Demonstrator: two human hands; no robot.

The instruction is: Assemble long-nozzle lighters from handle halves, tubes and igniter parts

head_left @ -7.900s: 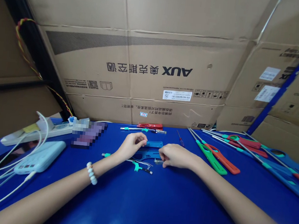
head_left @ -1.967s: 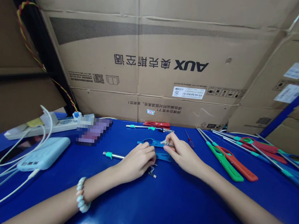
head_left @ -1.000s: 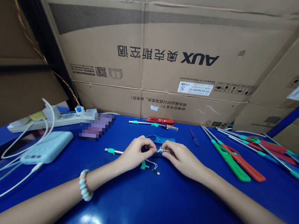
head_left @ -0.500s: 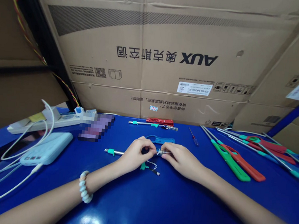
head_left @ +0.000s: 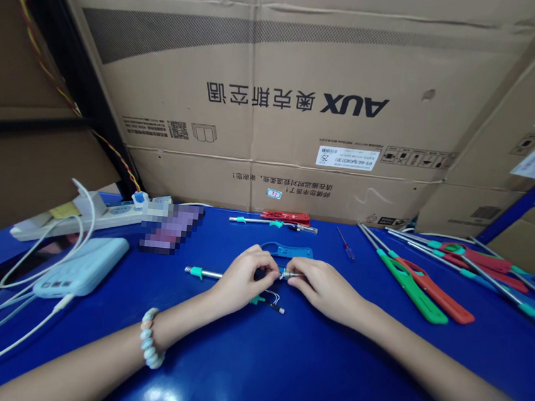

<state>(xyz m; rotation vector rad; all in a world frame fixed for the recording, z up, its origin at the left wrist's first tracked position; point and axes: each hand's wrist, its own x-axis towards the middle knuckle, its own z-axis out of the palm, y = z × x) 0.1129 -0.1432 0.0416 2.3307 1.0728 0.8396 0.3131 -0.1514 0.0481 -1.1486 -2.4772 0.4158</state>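
Close together over the table, both hands meet at a small, clear and metallic lighter part (head_left: 287,274). My right hand (head_left: 327,289) pinches it between thumb and fingers. My left hand (head_left: 243,281) is also closed, thumb against forefinger, at the part's left end; what lies in that pinch is too small to make out. Below the left hand rests a metal lighter tube (head_left: 212,275) with a teal clip, partly covered by the hand. A black igniter (head_left: 276,306) with white wires lies beside it. Just behind the hands is a blue lighter handle shell (head_left: 293,251).
Farther back lie a red handle shell (head_left: 285,217), another lighter tube assembly (head_left: 256,222) and a screwdriver (head_left: 347,246). At right are a green lighter (head_left: 413,289), an orange lighter (head_left: 442,298) and several more. A power bank (head_left: 84,268) with cables and a power strip (head_left: 115,214) stand left.
Both hands stay at the same spot with only slight finger movement. My left hand now covers a little more of the white wires. Other things lie as before.
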